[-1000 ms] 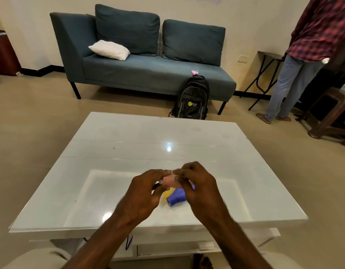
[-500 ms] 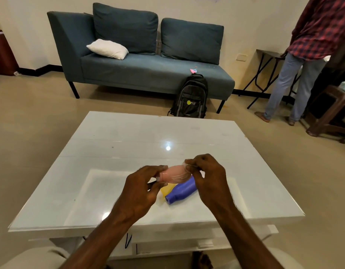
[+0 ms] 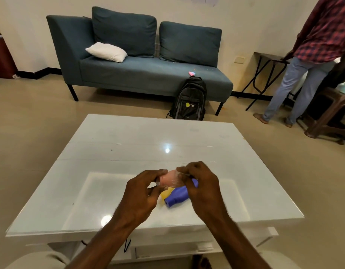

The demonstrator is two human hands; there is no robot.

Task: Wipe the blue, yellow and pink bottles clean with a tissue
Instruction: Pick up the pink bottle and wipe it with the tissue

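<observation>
I hold the pink bottle (image 3: pixel 170 179) sideways above the white table (image 3: pixel 129 144). My left hand (image 3: pixel 142 193) grips its capped end. My right hand (image 3: pixel 198 183) is closed around its other end with a thin white tissue (image 3: pixel 182 172) pressed against the bottle. Beneath my hands the blue bottle (image 3: pixel 178 197) lies on its side on the table, neck pointing toward me. The yellow bottle (image 3: pixel 165 193) lies beside it, mostly hidden by my left hand and the blue bottle.
A black backpack (image 3: pixel 189 100) leans against a teal sofa (image 3: pixel 148 70) beyond the table. A person in a checked shirt (image 3: pixel 311 55) stands at the right near a folding table (image 3: pixel 264 74) and a brown stool (image 3: pixel 330 113).
Both hands stayed on the pink bottle. My right hand spread away along the bottle, exposing more of it, then closed back toward my left hand. The blue and yellow bottles have not moved.
</observation>
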